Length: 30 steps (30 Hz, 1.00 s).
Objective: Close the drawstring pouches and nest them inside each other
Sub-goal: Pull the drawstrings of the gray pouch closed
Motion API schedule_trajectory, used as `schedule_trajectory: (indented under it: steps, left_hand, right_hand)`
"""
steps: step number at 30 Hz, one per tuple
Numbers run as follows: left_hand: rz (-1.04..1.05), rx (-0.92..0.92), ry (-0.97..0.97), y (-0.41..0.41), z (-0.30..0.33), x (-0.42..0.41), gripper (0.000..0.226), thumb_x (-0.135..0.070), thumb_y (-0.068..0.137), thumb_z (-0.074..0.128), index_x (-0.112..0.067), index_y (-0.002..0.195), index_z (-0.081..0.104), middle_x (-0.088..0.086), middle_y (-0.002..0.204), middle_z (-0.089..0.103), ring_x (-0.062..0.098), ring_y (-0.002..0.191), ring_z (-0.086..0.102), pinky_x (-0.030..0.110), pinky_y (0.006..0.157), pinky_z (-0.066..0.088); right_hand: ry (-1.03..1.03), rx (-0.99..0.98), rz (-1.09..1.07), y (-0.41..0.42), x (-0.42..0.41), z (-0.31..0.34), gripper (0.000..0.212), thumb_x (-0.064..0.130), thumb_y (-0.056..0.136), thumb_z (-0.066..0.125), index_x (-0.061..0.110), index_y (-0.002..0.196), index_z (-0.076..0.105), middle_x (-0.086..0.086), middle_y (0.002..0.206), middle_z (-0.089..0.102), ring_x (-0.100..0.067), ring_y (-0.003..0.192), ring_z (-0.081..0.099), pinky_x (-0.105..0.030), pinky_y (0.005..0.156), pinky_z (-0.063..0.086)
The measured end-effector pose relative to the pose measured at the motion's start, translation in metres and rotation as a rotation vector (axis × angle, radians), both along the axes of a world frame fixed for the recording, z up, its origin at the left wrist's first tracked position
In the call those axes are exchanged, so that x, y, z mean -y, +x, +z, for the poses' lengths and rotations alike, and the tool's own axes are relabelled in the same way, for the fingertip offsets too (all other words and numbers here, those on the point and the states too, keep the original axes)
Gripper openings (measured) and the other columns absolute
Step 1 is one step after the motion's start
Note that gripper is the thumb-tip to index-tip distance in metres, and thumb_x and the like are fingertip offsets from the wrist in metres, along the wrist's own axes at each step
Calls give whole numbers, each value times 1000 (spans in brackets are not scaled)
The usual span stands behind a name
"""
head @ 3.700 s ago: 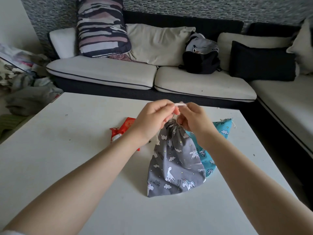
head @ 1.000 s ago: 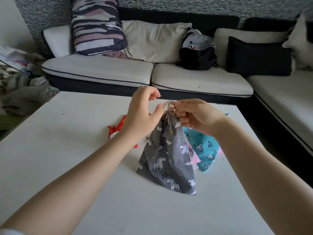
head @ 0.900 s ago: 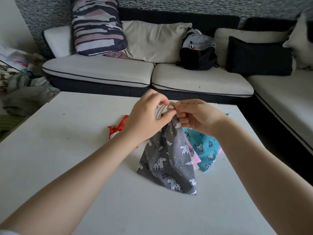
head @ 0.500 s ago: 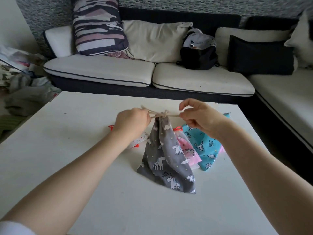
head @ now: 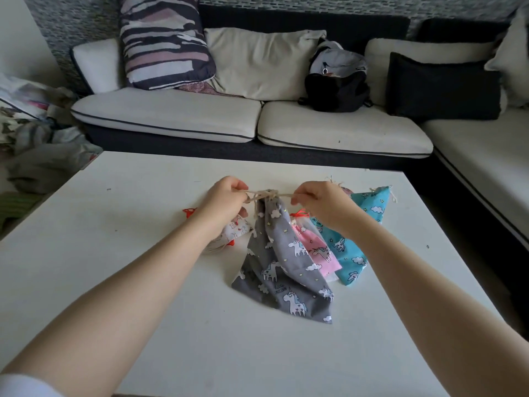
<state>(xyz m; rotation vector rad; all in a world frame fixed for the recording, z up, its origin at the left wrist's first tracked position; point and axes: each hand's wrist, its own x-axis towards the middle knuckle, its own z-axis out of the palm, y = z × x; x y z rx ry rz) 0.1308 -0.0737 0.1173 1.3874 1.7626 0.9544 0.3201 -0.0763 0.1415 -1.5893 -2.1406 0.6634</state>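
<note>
A grey unicorn-print pouch point(head: 283, 267) hangs from its gathered neck, its bottom corner resting on the white table point(head: 114, 224). Its beige drawstring point(head: 267, 194) runs taut sideways between my hands. My left hand point(head: 226, 200) pinches the left end, my right hand point(head: 317, 203) pinches the right end. A pink pouch point(head: 322, 253) and a turquoise pouch point(head: 360, 224) lie just right of the grey one. A white pouch with red trim point(head: 237, 229) lies partly hidden under my left wrist.
A white-cushioned corner sofa point(head: 171, 116) stands beyond the table's far edge, with pillows and a dark backpack point(head: 336, 81) on it. Crumpled clothes point(head: 37, 144) are piled on the floor at the left.
Both hands were close together at the grey pouch's neck, looping the cord. They have since moved apart sideways, drawing the cord taut. The pink pouch has come into sight.
</note>
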Motion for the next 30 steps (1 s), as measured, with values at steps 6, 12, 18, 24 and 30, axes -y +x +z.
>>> schedule_trajectory:
  steps: [6, 12, 18, 24, 30]
  left_hand:
    - [-164, -957, 253, -20, -10, 8, 20, -7, 92, 39, -7, 113, 43, 11, 111, 52, 35, 81, 57, 40, 65, 45]
    - [-76, 892, 183, -2, 1, 12, 21, -6, 95, 40, -16, 83, 55, -1, 71, 61, 7, 44, 44, 17, 40, 32]
    - [-238, 915, -159, 10, 15, 14, 31, -21, 96, 30, -19, 66, 40, -9, 45, 31, 4, 30, 19, 16, 36, 10]
    - [-139, 568, -44, 20, 11, 21, 42, -32, 98, 29, -19, 63, 47, -1, 64, 56, 11, 42, 46, 21, 44, 28]
    - [-329, 646, 63, 37, 26, 25, 50, -38, 99, 27, -18, 60, 52, -3, 67, 59, 11, 50, 50, 23, 53, 33]
  right_hand:
    - [-156, -135, 138, 1, 8, -8, 22, 17, 93, 51, 22, 78, 66, -11, 68, 50, -19, 61, 35, -27, 57, 29]
    - [-534, -1028, -109, -8, 4, -13, 27, 9, 95, 39, 10, 73, 54, -2, 70, 51, -12, 53, 43, -21, 48, 30]
    - [-754, -1327, -357, -19, 0, -18, 25, 2, 88, 31, 8, 68, 45, -5, 62, 55, -9, 37, 36, -16, 29, 23]
    - [-544, -1069, -239, -15, 7, -38, 19, 11, 95, 42, 12, 81, 55, 1, 73, 53, -6, 39, 31, -17, 34, 21]
    - [-363, -581, -2, -18, 22, -35, 22, 10, 88, 57, 16, 107, 46, -1, 68, 62, -19, 47, 58, -25, 43, 43]
